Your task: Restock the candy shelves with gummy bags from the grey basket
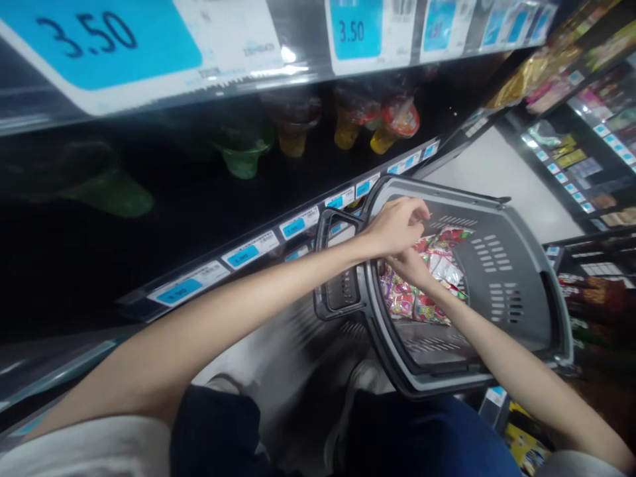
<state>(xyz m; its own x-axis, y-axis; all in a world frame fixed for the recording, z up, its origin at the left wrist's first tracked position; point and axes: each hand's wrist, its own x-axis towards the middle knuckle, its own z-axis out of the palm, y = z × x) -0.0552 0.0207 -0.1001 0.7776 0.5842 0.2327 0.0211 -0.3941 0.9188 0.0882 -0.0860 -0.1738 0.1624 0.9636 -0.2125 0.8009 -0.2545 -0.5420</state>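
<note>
Nearest us are our dark trousers point(213, 424); beyond them, to the right, we see the grey basket point(527, 265) with bright packets point(400, 301) lying inside. Over its left part our right hand point(410, 265) and left hand point(397, 222) overlap: the left fingers curl inward, the right ones are hidden, and we cannot tell whether either pinches anything. Farther off, cups point(243, 156) sit behind a row of price tags point(251, 250).
</note>
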